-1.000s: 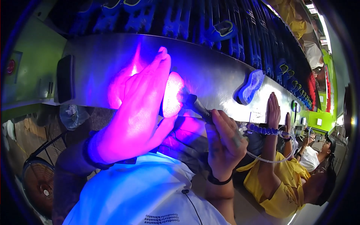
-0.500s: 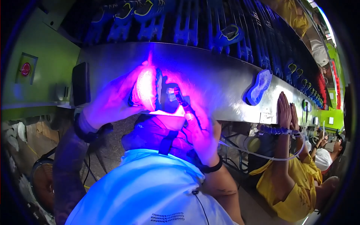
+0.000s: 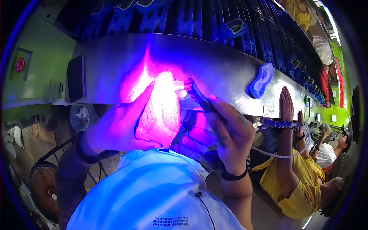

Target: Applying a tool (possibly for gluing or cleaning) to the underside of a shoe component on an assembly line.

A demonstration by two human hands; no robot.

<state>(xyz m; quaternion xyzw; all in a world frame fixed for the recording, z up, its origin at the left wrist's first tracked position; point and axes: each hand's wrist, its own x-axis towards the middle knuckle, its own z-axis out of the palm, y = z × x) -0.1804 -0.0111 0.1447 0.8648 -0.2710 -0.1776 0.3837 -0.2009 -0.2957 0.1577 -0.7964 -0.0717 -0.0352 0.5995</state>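
Observation:
My left hand (image 3: 119,124) grips a shoe (image 3: 163,119) from its left side, thumb and fingers spread around it. The shoe glows pink and white under strong violet light, and its upper part is washed out by glare. In my right hand (image 3: 232,132) is a dark-handled brush (image 3: 197,94), its pale tip beside the shoe's upper right side. Glare hides whether the tip touches the shoe. Both hands are over the near edge of the metal table (image 3: 218,57).
Beyond the table stands a dark slatted rack (image 3: 191,19) with several shoes. A translucent blue sole-shaped piece (image 3: 262,80) lies on the table at right. At left are a black flat object (image 3: 76,78) and a fan (image 3: 42,191). A co-worker in yellow (image 3: 291,184) sits at right.
The shoe has turned and come nearer my body, its side now facing up. My right hand has moved right and up, with the brush now extending toward the shoe.

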